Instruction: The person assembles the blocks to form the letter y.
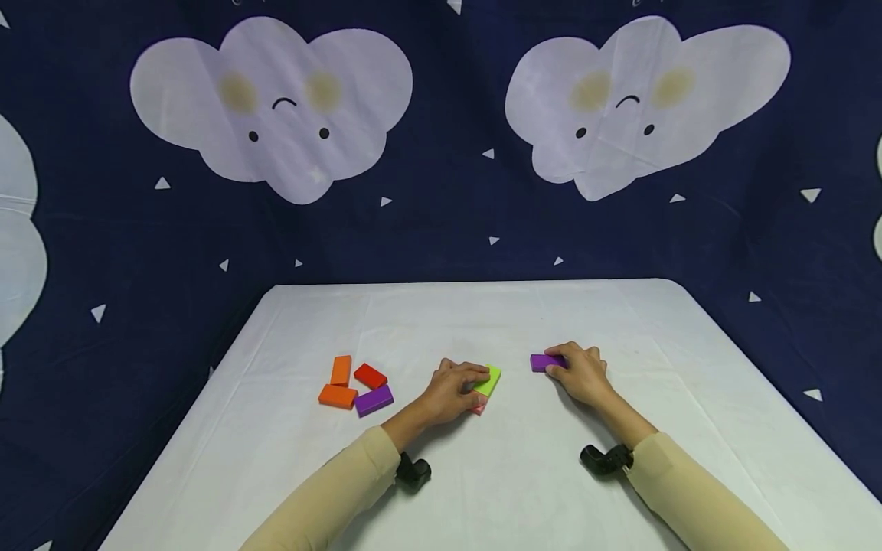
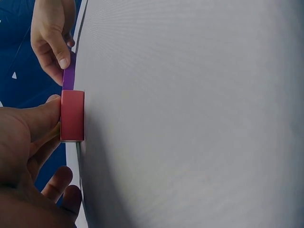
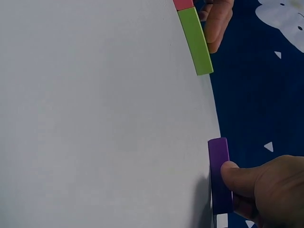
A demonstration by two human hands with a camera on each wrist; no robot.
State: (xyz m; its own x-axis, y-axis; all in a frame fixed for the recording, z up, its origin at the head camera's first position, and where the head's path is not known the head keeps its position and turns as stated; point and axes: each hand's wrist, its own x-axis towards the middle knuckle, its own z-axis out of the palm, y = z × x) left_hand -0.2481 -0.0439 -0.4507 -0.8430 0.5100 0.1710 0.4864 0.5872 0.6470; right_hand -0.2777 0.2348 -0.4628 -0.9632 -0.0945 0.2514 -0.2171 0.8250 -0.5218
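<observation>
In the head view my left hand [image 1: 449, 394] is at two blocks lying end to end, a lime green block [image 1: 492, 376] and a pink block [image 1: 478, 409]. Its thumb is against the pink one and its fingers reach over to the green one. The left wrist view shows the pink block's end face [image 2: 72, 116] beside the thumb. Farther right, my right hand [image 1: 583, 375] pinches a purple block [image 1: 538, 363] between thumb and fingers, close over the white table. The right wrist view has that purple block [image 3: 219, 185] with the thumb pressed on its side.
Left of my hands lies a loose group: two orange blocks [image 1: 341, 370], a red block [image 1: 370, 375] and a second purple block [image 1: 374, 400]. White cloth covers the table [image 1: 524, 474]. Behind it hangs a dark blue curtain [image 1: 441, 229] printed with clouds.
</observation>
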